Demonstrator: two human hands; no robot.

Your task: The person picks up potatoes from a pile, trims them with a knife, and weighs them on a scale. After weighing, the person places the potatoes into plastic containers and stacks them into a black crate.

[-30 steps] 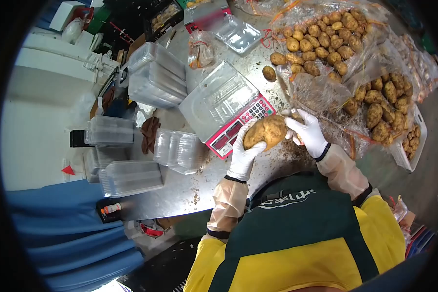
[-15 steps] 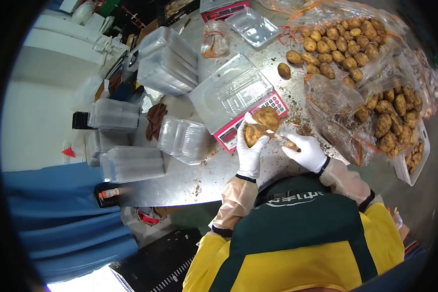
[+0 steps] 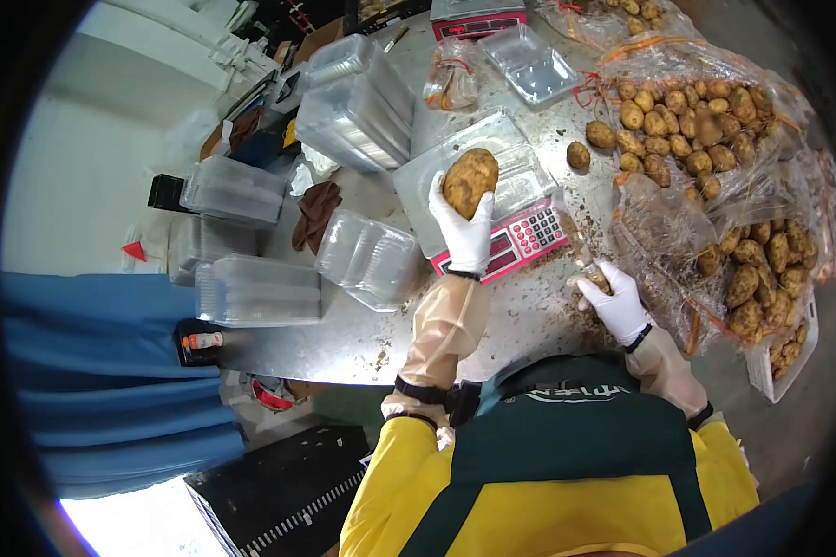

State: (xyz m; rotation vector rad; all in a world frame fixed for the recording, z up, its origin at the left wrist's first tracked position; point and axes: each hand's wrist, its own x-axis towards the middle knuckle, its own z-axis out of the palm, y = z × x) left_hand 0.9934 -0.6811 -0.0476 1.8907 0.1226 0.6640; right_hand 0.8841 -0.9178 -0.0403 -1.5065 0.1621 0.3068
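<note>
Up comes the left hand (image 3: 462, 230), fingers wrapped around a big potato (image 3: 471, 183) in front of the clear tray (image 3: 522, 172) on the pink scale (image 3: 534, 232), hiding part of both; whether potato and tray touch, I can't tell. To the right, the right hand (image 3: 618, 306) has its fingers closed on a small brown object (image 3: 593, 278), mostly covered, too little showing to name. Farther right, plastic sacks (image 3: 667, 215) of potatoes, their crumpled film blurring some of the contents and overlapping a white crate (image 3: 762, 379). At the far side, a second scale (image 3: 478, 20) is cut off by the frame. The metal desk (image 3: 353, 353) shines, speckled with dirt, clear boxes (image 3: 358, 111) stacked on its left. Beyond that, a pale wall (image 3: 65, 167); near left, a blue curtain (image 3: 102, 371), with white glare washing out what's below.
</note>
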